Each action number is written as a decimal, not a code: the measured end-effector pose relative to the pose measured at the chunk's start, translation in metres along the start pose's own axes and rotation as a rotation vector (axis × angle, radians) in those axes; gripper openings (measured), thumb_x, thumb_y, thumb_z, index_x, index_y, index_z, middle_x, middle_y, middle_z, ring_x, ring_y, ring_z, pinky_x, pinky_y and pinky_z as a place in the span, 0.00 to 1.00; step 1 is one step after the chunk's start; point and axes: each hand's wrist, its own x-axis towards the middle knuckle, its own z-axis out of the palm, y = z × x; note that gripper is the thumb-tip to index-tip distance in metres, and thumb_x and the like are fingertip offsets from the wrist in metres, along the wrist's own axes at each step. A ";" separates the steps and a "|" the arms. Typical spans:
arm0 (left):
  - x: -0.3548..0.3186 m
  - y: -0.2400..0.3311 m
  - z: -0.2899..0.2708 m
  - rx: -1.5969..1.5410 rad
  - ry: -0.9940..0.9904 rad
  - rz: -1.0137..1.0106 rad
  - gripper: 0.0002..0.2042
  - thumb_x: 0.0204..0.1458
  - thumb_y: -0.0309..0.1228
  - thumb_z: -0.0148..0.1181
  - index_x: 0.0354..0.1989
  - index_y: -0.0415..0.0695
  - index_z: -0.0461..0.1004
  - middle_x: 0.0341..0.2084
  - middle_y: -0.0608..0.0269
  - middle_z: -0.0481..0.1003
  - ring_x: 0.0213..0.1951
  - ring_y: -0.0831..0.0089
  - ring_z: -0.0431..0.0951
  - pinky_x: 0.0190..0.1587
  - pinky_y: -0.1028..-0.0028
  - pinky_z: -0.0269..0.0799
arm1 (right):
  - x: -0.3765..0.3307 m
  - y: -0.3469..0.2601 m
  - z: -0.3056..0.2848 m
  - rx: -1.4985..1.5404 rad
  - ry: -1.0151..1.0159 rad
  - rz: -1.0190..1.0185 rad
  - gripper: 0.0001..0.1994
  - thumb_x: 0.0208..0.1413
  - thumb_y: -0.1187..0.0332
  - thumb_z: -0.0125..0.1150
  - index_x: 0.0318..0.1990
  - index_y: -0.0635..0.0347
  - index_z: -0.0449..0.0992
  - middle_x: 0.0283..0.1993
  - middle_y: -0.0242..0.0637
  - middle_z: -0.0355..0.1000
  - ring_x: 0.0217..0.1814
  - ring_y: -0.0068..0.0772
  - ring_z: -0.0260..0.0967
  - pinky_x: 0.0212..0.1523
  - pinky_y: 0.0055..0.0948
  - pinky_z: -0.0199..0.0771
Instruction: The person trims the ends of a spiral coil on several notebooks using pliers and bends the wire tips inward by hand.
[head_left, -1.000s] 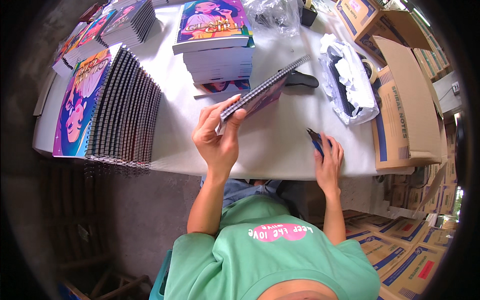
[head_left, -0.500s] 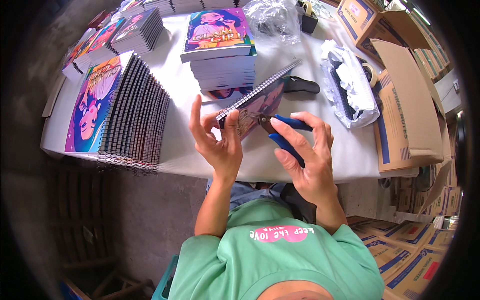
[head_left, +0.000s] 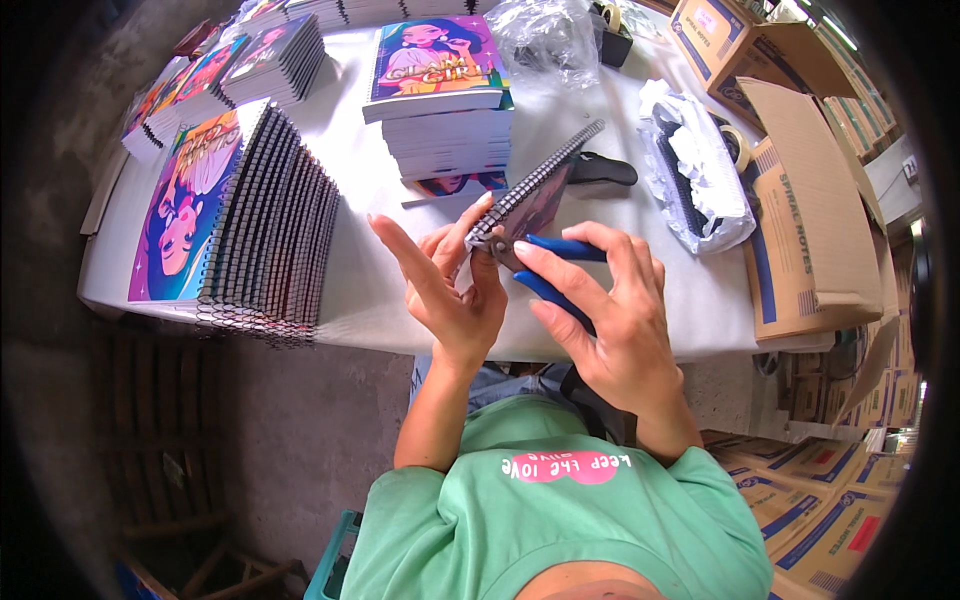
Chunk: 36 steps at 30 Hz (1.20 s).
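Cutters have just come up: a second ago the right hand (head_left: 625,330) was down by the white-covered table (head_left: 390,335); now it has the blue-handled metal cutters (head_left: 565,249) at the near end of the dark wire spine (head_left: 535,185), so tool and work have met. Half a second ago the tip sat further along, by the cover. Spiral-bound notebook with pinkish-purple cover (head_left: 541,212) is held tilted over the table, in front of the tall stack of illustrated notebooks (head_left: 445,145). Left hand (head_left: 455,300) pinches its near end, one finger sticking out. Right hand is wrapped round the cutters, handles spread.

Hard to make out: jaws against wire and fingertips, can't tell if they bite. Cover mostly turned away. Black curved object (head_left: 608,169) behind is part-hidden by the notebook.
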 end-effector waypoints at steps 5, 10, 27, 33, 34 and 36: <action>-0.003 0.000 0.001 0.076 0.032 0.089 0.39 0.52 0.19 0.52 0.64 0.28 0.28 0.37 0.51 0.78 0.29 0.66 0.76 0.38 0.75 0.69 | -0.008 -0.002 -0.008 0.026 -0.026 0.014 0.18 0.52 0.59 0.58 0.52 0.44 0.73 0.46 0.39 0.64 0.46 0.39 0.63 0.44 0.36 0.61; -0.007 -0.001 0.003 0.124 0.021 0.162 0.39 0.52 0.20 0.53 0.64 0.28 0.30 0.37 0.50 0.78 0.29 0.65 0.77 0.39 0.74 0.69 | -0.021 0.023 0.007 1.364 -0.398 0.396 0.22 0.60 0.58 0.49 0.59 0.54 0.61 0.45 0.39 0.66 0.39 0.34 0.68 0.34 0.34 0.70; 0.031 0.012 -0.032 -0.791 0.322 -0.472 0.37 0.57 0.27 0.53 0.67 0.44 0.35 0.25 0.64 0.69 0.29 0.84 0.68 0.35 0.84 0.65 | -0.074 0.105 0.062 -0.344 -0.074 0.475 0.28 0.59 0.50 0.46 0.65 0.41 0.53 0.66 0.47 0.46 0.69 0.51 0.40 0.64 0.58 0.37; 0.058 0.040 -0.075 -0.916 0.252 -0.310 0.29 0.60 0.27 0.46 0.65 0.47 0.37 0.41 0.42 0.74 0.46 0.69 0.74 0.49 0.72 0.68 | 0.029 0.065 0.061 1.456 0.253 0.289 0.33 0.56 0.59 0.56 0.65 0.56 0.50 0.62 0.43 0.56 0.64 0.41 0.54 0.61 0.47 0.55; 0.064 0.044 -0.084 -0.923 0.256 -0.288 0.29 0.60 0.26 0.45 0.65 0.46 0.38 0.41 0.42 0.74 0.46 0.69 0.74 0.50 0.71 0.67 | 0.046 0.066 0.059 1.678 0.205 0.195 0.32 0.55 0.66 0.59 0.65 0.59 0.51 0.59 0.41 0.61 0.60 0.37 0.61 0.58 0.43 0.63; 0.081 0.041 -0.109 -0.708 0.293 -0.136 0.27 0.58 0.24 0.47 0.64 0.44 0.43 0.42 0.42 0.73 0.48 0.68 0.73 0.51 0.72 0.66 | 0.081 0.052 0.058 1.724 0.228 0.060 0.27 0.54 0.74 0.58 0.61 0.62 0.56 0.52 0.37 0.67 0.52 0.33 0.68 0.51 0.36 0.71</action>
